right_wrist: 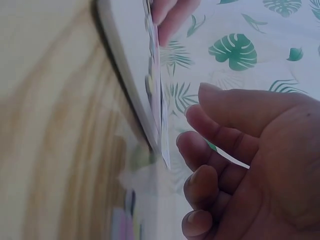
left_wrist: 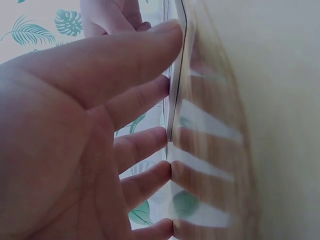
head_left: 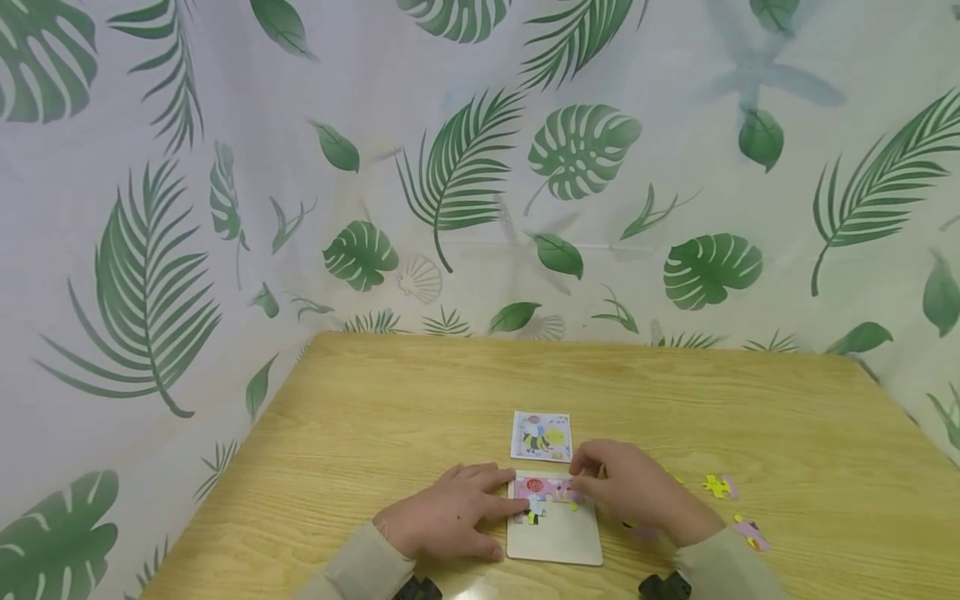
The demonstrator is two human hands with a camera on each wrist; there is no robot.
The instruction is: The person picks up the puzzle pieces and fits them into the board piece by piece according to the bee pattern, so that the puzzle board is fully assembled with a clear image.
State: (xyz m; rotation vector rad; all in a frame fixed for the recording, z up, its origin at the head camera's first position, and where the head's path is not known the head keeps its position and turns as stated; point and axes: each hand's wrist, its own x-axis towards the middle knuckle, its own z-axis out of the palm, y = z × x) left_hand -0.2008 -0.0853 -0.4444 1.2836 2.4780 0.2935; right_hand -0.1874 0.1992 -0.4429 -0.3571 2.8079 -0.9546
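A pale square puzzle board (head_left: 558, 537) lies on the table, with joined pink pieces (head_left: 551, 487) along its far edge and a white, yellow and black piece (head_left: 532, 510) below them at the left. My left hand (head_left: 463, 510) rests at the board's left side, fingers extended, the index fingertip touching that piece. In the left wrist view, its thumb (left_wrist: 125, 55) lies by the board's edge. At the far right corner of the board hovers my right hand (head_left: 626, 483), fingers loosely bent. Nothing shows between its thumb and fingers in the right wrist view.
Beyond the board lies a printed bee picture card (head_left: 540, 437). Loose puzzle pieces are to the right: a yellow one (head_left: 720, 487), a pink and yellow one (head_left: 750, 533), and others partly hidden by the right arm. A leaf-patterned curtain (head_left: 465, 167) borders the wooden table (head_left: 375, 400).
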